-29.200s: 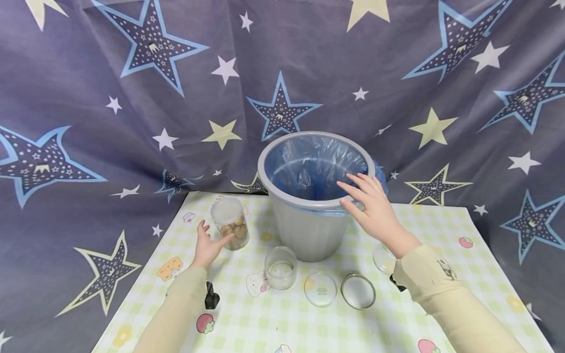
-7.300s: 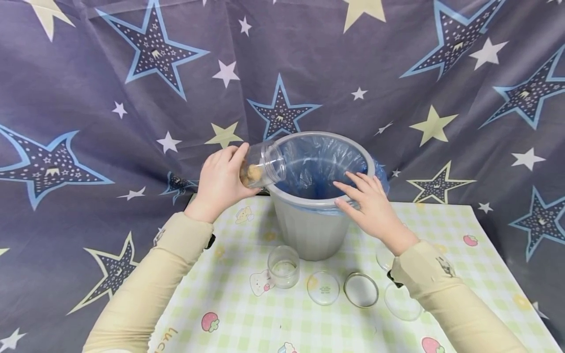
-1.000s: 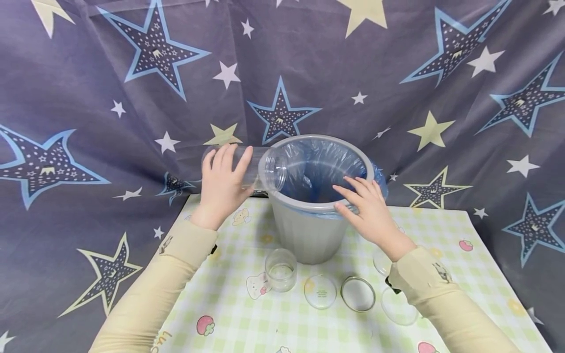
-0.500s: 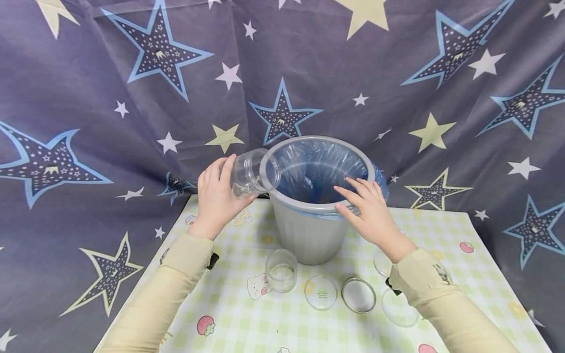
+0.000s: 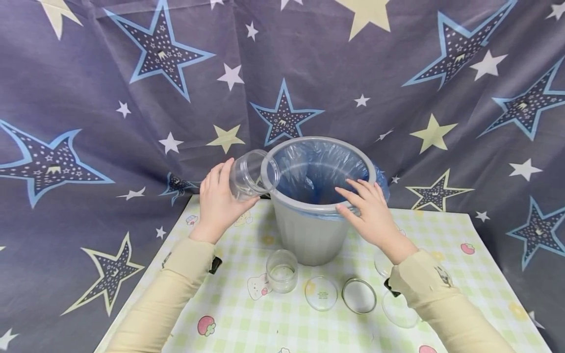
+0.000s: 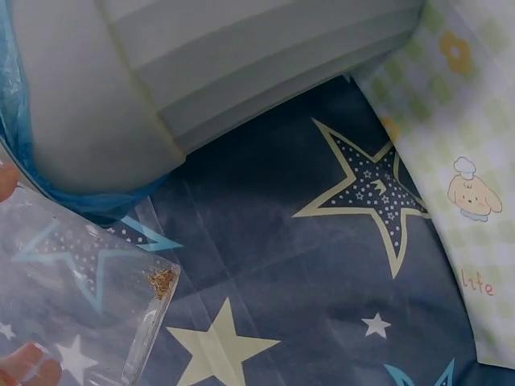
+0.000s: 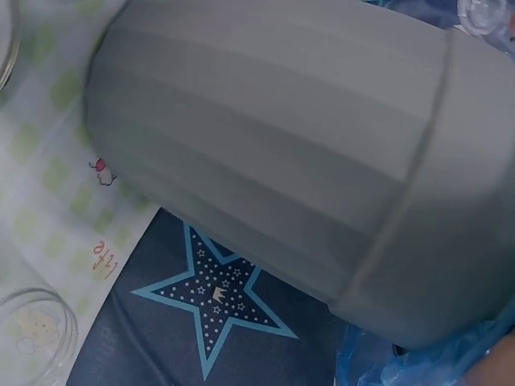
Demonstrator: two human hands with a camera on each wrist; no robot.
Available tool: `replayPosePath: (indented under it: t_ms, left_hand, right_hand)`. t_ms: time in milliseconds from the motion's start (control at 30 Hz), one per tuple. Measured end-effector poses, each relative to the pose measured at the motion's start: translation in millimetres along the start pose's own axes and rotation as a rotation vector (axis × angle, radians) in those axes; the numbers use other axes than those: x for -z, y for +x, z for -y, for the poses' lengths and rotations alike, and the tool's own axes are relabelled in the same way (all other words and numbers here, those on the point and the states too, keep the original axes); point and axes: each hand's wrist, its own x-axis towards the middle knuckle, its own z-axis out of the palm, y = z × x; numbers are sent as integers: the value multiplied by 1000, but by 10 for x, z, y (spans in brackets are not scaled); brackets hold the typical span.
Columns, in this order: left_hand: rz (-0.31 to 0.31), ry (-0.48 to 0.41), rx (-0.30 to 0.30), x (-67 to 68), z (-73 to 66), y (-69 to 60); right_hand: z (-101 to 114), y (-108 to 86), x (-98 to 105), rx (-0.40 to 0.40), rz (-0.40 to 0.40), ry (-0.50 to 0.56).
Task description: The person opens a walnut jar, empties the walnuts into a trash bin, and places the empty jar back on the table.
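Note:
My left hand (image 5: 216,203) grips a clear plastic jar (image 5: 247,174), tilted on its side with its mouth against the left rim of a grey trash bin (image 5: 311,240). No large pieces show inside the jar. In the left wrist view, brown crumbs (image 6: 162,281) lie in the bottom corner of the jar. A blue bag (image 5: 324,166) lines the bin and hangs over its rim. My right hand (image 5: 372,215) rests on the bin's right front rim, fingers extended over the opening. The depth of the bin is too dark to make out its contents.
In front of the bin stands a second clear jar (image 5: 281,271). To its right lie a clear disc lid (image 5: 321,293), a metal-rimmed lid (image 5: 359,295) and further clear discs (image 5: 399,309). A starry cloth (image 5: 282,49) hangs behind the checked table (image 5: 251,328).
Brown round pieces seen in the jar earlier are gone from it. Over the last second my left hand has lowered the jar's base from about level. The right hand stays on the rim.

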Motion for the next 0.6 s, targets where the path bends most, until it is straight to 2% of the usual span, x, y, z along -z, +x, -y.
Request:
replayPosePath:
  t_ms: [167, 333, 600]
  left_hand:
    - [13, -23, 36, 7, -6, -41]
    - [27, -59, 96, 26, -11, -109]
    - [80, -206, 264, 97, -39, -262]
  right_hand:
    - [-10, -6, 2, 11, -14, 24]
    - [-28, -64, 7, 45, -87, 112]
    - [31, -230, 101, 78, -201, 239]
